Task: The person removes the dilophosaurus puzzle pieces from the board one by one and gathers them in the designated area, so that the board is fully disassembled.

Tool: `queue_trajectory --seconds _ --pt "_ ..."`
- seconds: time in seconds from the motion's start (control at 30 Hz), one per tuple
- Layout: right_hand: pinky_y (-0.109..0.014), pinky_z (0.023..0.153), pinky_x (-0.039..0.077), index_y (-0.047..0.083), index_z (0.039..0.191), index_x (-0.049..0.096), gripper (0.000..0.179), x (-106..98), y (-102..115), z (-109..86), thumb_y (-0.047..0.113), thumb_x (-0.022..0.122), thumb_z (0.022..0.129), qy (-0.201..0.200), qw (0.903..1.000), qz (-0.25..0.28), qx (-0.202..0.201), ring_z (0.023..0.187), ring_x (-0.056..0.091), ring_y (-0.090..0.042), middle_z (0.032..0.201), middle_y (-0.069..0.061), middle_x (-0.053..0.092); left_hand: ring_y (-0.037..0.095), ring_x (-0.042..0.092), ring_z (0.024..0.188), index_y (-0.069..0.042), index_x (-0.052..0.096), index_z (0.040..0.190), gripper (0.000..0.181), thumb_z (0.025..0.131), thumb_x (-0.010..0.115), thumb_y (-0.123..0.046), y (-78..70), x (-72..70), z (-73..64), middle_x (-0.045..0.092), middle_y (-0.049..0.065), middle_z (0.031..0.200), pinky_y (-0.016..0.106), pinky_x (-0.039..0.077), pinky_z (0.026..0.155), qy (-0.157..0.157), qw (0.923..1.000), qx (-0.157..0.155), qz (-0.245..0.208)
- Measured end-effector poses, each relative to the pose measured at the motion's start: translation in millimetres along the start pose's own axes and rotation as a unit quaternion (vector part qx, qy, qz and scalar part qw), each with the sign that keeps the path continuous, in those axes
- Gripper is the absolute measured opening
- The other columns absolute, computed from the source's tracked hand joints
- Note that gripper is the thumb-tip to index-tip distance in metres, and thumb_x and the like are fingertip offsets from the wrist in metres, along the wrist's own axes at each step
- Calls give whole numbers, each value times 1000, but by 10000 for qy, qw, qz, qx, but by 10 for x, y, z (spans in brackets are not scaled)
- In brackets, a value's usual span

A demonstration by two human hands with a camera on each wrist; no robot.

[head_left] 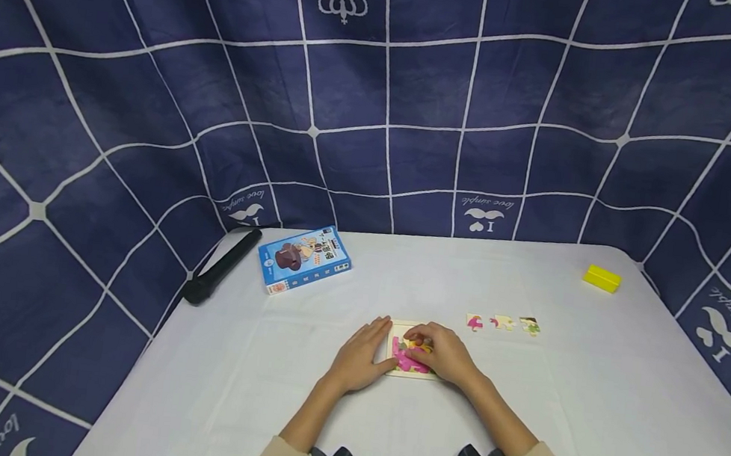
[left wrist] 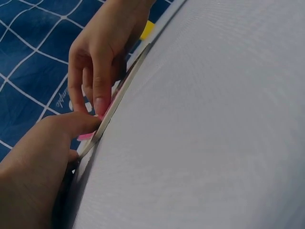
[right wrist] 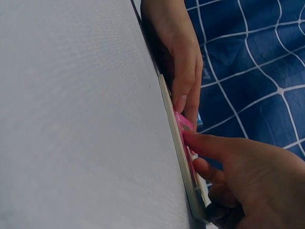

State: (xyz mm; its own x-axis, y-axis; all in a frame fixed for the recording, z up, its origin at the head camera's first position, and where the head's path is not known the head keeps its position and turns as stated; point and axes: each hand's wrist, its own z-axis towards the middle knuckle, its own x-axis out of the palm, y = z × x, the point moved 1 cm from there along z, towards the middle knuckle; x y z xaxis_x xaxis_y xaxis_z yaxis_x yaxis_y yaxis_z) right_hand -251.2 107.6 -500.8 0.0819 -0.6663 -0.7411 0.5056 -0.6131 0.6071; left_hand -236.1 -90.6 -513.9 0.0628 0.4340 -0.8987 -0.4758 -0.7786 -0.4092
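A small jigsaw puzzle in a pale tray [head_left: 404, 375] lies on the white table between my hands. My left hand [head_left: 357, 359] rests along the tray's left edge, its fingers extended and its thumb over the pink part of the picture. From the right, my right hand [head_left: 449, 354] reaches over the tray with bent fingers. It pinches a puzzle piece at the pink area, largely hidden by the fingers. In the right wrist view a pink puzzle piece [right wrist: 183, 120] sits tilted above the tray's rim, close to both thumbs.
Three loose puzzle pieces, one a pink-marked piece [head_left: 474, 322], lie in a row beyond my right hand. A blue box [head_left: 304, 259] and a black rod-like object [head_left: 222, 268] are at the back left. A yellow block [head_left: 602, 278] lies at the back right.
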Motion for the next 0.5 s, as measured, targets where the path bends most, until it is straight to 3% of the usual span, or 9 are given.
queue_trajectory --seconds 0.2,0.5 --pt "-30 70 50 16 95 67 19 9 -10 -4 16 74 78 -205 9987 429 -178 73 57 -6 78 12 61 16 19 138 -5 30 144 73 89 47 -50 6 0 -6 28 4 149 34 17 111 22 10000 -22 -3" --pt "-24 63 50 17 94 67 16 23 -40 -6 10 71 80 -332 9931 1112 -148 75 62 -7 81 8 67 15 19 138 -5 30 144 74 88 48 -51 -7 -7 -2 28 4 149 32 17 111 17 10000 -30 64"
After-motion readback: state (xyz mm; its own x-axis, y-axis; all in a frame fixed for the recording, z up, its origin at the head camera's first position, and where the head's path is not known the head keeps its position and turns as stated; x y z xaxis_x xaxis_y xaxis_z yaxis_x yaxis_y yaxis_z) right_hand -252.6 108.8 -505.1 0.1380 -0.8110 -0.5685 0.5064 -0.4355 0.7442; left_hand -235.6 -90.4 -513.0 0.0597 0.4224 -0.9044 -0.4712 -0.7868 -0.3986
